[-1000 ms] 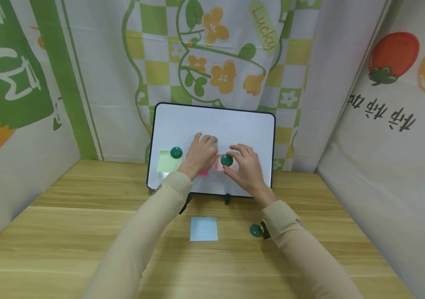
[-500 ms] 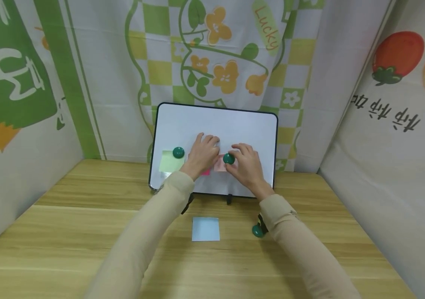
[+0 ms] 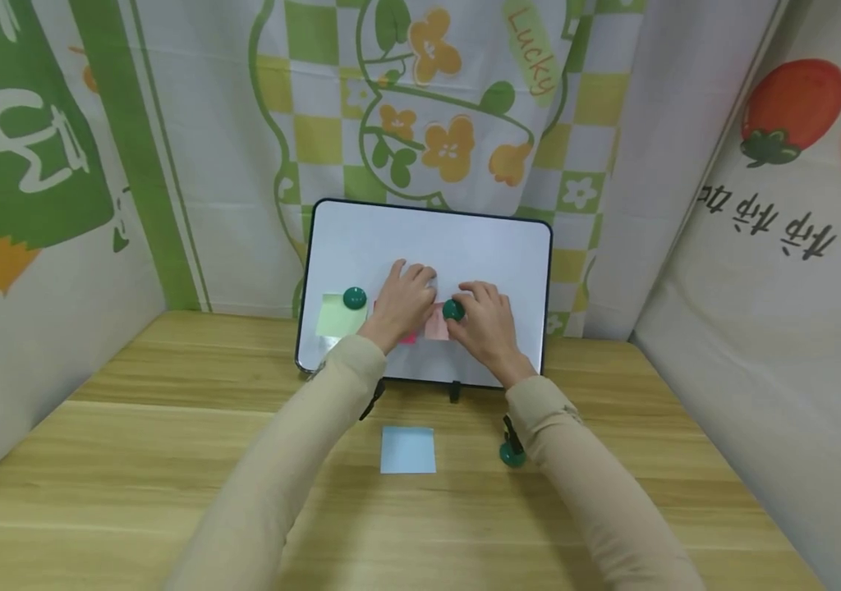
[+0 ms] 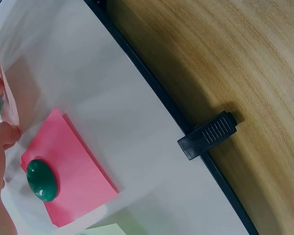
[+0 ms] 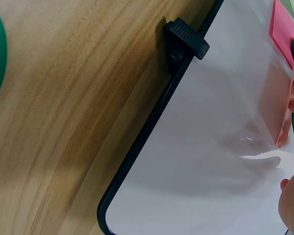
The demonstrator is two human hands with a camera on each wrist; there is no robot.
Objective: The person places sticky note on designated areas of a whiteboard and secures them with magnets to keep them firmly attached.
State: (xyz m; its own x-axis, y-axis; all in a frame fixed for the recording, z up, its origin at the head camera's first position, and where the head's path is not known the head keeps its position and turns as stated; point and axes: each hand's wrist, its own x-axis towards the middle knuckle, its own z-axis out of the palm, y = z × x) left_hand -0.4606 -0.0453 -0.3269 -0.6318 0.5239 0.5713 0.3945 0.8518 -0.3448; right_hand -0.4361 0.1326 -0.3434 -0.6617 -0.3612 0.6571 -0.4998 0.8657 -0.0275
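A framed whiteboard (image 3: 480, 246) leans upright at the back of the table. My right hand (image 3: 490, 324) pinches a round green magnet (image 3: 453, 309) over a pale pink sticky note (image 3: 436, 327). My left hand (image 3: 402, 302) holds that note near its left side; the exact finger grip is partly hidden. In the left wrist view the note stands off the board and casts a shadow. A bright pink sticky note (image 4: 76, 169) lies on the board under another green magnet (image 4: 41, 180). Left of it, a pale green note (image 3: 337, 316) has a green magnet (image 3: 354, 298) on its upper corner.
A light blue sticky note (image 3: 408, 450) lies on the wooden table (image 3: 169, 460) before the board. Another green magnet (image 3: 512, 456) rests near the right sleeve. A black clip foot (image 4: 208, 135) grips the board's lower edge. Printed cloth (image 3: 199, 148) hangs behind.
My right hand has closed in slightly on the pale pink note with the magnet, and its wrist has shifted a little left. My left hand stays in place on the board.
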